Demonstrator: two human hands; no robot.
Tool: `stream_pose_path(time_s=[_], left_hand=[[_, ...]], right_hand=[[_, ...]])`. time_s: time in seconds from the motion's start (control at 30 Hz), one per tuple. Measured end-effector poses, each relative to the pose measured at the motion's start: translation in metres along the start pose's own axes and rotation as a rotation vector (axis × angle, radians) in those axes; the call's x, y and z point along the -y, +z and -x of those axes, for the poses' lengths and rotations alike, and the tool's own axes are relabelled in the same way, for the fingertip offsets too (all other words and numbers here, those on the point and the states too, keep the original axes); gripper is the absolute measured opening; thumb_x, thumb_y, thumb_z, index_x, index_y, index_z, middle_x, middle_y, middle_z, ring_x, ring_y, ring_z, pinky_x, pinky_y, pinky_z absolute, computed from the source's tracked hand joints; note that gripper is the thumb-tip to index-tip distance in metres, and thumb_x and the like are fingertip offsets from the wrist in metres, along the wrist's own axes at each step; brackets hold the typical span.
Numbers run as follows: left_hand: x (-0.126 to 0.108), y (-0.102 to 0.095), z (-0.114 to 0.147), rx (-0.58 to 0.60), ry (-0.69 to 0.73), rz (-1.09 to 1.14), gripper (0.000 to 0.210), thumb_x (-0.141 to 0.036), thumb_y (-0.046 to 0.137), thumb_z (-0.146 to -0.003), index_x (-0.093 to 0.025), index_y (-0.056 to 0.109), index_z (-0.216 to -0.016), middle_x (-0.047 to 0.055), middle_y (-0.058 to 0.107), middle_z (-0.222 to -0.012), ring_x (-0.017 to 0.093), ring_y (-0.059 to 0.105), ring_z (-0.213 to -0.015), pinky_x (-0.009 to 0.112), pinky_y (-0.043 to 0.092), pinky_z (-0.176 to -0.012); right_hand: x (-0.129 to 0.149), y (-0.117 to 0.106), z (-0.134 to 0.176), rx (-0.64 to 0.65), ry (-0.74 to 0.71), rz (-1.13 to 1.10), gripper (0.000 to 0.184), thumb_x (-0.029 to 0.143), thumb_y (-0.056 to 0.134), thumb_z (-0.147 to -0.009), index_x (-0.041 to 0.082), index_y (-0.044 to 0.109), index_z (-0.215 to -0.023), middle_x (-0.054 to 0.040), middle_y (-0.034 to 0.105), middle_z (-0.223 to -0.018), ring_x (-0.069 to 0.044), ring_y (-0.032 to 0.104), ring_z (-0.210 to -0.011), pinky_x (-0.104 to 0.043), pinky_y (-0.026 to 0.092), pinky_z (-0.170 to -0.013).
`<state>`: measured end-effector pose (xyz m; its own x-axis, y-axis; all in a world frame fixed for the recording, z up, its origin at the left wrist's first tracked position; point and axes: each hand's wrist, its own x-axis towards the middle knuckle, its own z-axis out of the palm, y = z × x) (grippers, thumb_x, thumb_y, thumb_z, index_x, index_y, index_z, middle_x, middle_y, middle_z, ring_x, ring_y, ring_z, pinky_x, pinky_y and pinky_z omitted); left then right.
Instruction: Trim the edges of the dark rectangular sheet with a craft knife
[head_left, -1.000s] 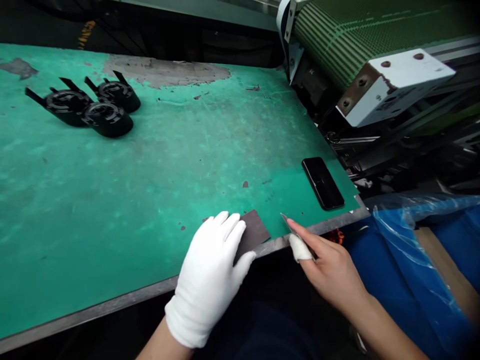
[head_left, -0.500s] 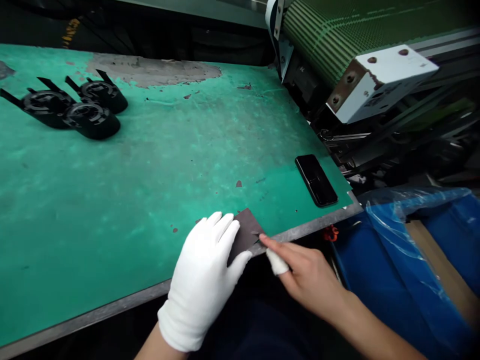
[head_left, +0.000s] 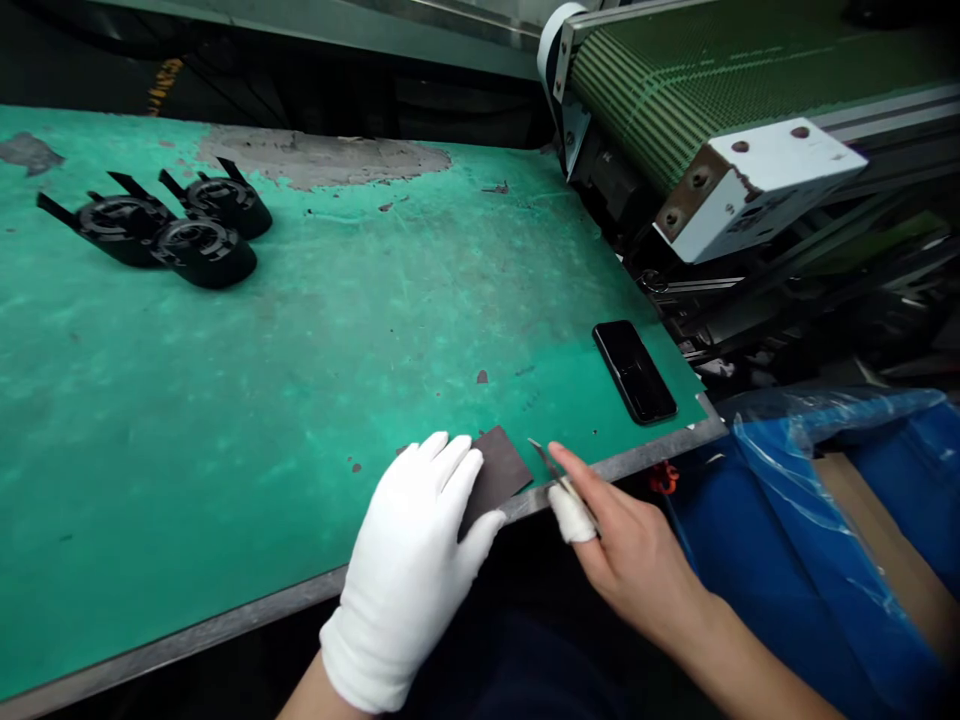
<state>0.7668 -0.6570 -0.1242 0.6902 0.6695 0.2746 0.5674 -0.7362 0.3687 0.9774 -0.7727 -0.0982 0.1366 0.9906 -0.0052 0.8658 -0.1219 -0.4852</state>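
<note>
My left hand [head_left: 414, 565], in a white glove, lies flat over a small dark grey-brown sheet [head_left: 501, 466] at the front edge of the green table [head_left: 360, 350]. Its fingers are stretched out, with the thumb apart at the table's edge; the glove covers part of the sheet. Just right of the sheet, my right hand [head_left: 634, 535] is closed around a slim knife [head_left: 553, 464]. The pale blade tip points up and to the left, clear of the sheet, and the fingers hide much of the handle. White wrapping covers my right thumb.
A black phone [head_left: 635, 371] lies near the right corner. Several black round parts with prongs [head_left: 206, 252] stand at the back left. A green conveyor belt [head_left: 675, 90] with a white end block [head_left: 784, 185] juts in at the upper right. Below is a plastic-lined blue bin [head_left: 757, 560].
My right hand has drawn the knife away from the sheet's edge, to the right, and its blade shows more. My left hand stays on the sheet. The view has shifted slightly.
</note>
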Motion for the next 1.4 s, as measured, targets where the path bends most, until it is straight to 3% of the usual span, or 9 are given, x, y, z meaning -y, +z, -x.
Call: stream_pose_path(time_s=[0.2,0.43,0.57,0.73,0.87,0.97,1.13,1.23,1.4], left_hand=[[0.002,0.002,0.000,-0.005,0.006,0.008,0.047,-0.035,0.066,-0.093,-0.016,0.055,-0.134,0.013,0.058,-0.144,0.034,0.050,-0.137,0.057,0.041,-0.118],[0.001,0.002,0.001,-0.001,-0.006,0.000,0.046,-0.033,0.066,-0.093,-0.016,0.056,-0.133,0.013,0.058,-0.144,0.034,0.050,-0.137,0.057,0.041,-0.118],[0.001,0.002,0.000,-0.006,0.004,0.000,0.047,-0.037,0.066,-0.093,-0.015,0.056,-0.134,0.013,0.058,-0.144,0.034,0.050,-0.137,0.056,0.040,-0.118],[0.001,0.001,0.001,0.009,-0.003,-0.010,0.046,-0.032,0.065,-0.093,-0.014,0.055,-0.134,0.013,0.057,-0.145,0.033,0.049,-0.138,0.056,0.039,-0.119],[0.001,0.001,0.001,-0.010,0.010,-0.009,0.047,-0.037,0.066,-0.093,-0.015,0.057,-0.133,0.013,0.058,-0.143,0.033,0.050,-0.137,0.056,0.041,-0.119],[0.001,0.001,0.001,0.012,-0.001,-0.007,0.046,-0.033,0.064,-0.094,-0.014,0.055,-0.135,0.013,0.057,-0.145,0.033,0.049,-0.138,0.056,0.040,-0.119],[0.001,0.001,0.001,-0.007,0.008,-0.007,0.047,-0.036,0.065,-0.093,-0.015,0.056,-0.134,0.013,0.058,-0.143,0.034,0.050,-0.137,0.056,0.041,-0.118],[0.001,0.001,0.001,0.003,-0.005,-0.006,0.046,-0.032,0.065,-0.093,-0.015,0.055,-0.135,0.013,0.057,-0.145,0.033,0.049,-0.138,0.055,0.039,-0.120],[0.000,0.002,0.001,-0.010,0.001,-0.006,0.046,-0.036,0.064,-0.094,-0.015,0.056,-0.134,0.013,0.057,-0.145,0.033,0.049,-0.138,0.055,0.040,-0.119]], right_hand=[[0.014,0.010,0.006,0.176,-0.011,-0.036,0.055,0.017,0.040,-0.102,0.032,0.042,-0.154,-0.0075,0.072,-0.109,-0.025,0.072,-0.092,-0.041,0.060,-0.081],[0.009,0.003,0.005,0.334,-0.023,-0.252,0.061,0.011,0.047,-0.095,0.034,0.047,-0.151,-0.0039,0.072,-0.124,-0.022,0.071,-0.106,-0.038,0.058,-0.095],[0.008,-0.001,0.003,0.235,0.025,-0.256,0.061,0.010,0.046,-0.095,0.031,0.047,-0.152,-0.0042,0.068,-0.134,-0.022,0.067,-0.119,-0.040,0.052,-0.105],[0.010,-0.005,0.000,0.372,-0.002,-0.346,0.059,0.010,0.052,-0.094,0.035,0.052,-0.148,0.0007,0.069,-0.134,-0.019,0.069,-0.115,-0.034,0.054,-0.103],[0.007,-0.006,-0.002,0.262,0.022,-0.294,0.062,0.008,0.049,-0.093,0.032,0.049,-0.151,-0.0021,0.068,-0.136,-0.021,0.066,-0.121,-0.038,0.053,-0.105],[0.007,-0.006,-0.003,0.369,-0.011,-0.352,0.057,0.014,0.051,-0.096,0.034,0.050,-0.150,-0.0012,0.068,-0.136,-0.020,0.067,-0.120,-0.035,0.054,-0.104],[0.009,-0.007,-0.004,0.280,0.045,-0.288,0.060,0.012,0.048,-0.096,0.032,0.047,-0.152,-0.0026,0.067,-0.138,-0.022,0.066,-0.121,-0.041,0.052,-0.107],[0.008,-0.008,-0.004,0.394,-0.011,-0.350,0.058,0.014,0.051,-0.097,0.036,0.049,-0.150,0.0009,0.067,-0.138,-0.020,0.066,-0.122,-0.036,0.053,-0.105],[0.006,-0.006,-0.004,0.308,0.023,-0.281,0.064,0.008,0.048,-0.093,0.032,0.046,-0.152,-0.0021,0.064,-0.141,-0.021,0.065,-0.123,-0.039,0.052,-0.107]])
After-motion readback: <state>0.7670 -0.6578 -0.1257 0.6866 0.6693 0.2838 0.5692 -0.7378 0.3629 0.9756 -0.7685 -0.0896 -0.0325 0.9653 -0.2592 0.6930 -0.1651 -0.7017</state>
